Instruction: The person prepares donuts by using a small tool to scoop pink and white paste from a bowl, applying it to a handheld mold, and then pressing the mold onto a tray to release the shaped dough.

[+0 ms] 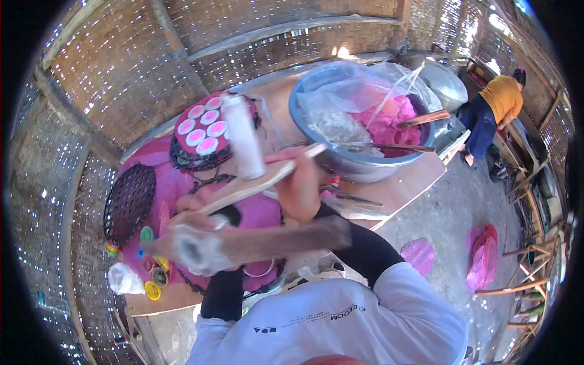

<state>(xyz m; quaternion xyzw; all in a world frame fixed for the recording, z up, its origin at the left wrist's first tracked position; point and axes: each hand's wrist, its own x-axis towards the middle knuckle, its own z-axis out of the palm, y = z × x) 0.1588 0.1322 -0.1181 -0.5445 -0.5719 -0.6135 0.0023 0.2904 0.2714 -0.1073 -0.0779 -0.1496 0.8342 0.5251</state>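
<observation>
My right hand [299,187] is closed around a pale wooden bar [255,185], from which a thick white cylinder [244,137] projects. My left hand [198,214] grips the left end of that bar, beside a second, blurred wooden bar [283,242] with a round, white-rimmed opening [194,248]. Whether the bars are joined is unclear. Behind the cylinder, pink-centred discs with white rims [216,129] lie on a round red-covered tray [189,153]. To the right, a large metal basin [365,169] holds pink dough-like stuff [392,121], clear plastic bags and two wooden handles [424,118].
A black woven basket tray [130,203] lies on pink sheeting at the left. Small coloured tubs [153,290] and a white plastic bag [124,278] sit near the table's left corner. A lidded metal pot [442,84] stands behind the basin. Another person [495,107] bends over at the far right.
</observation>
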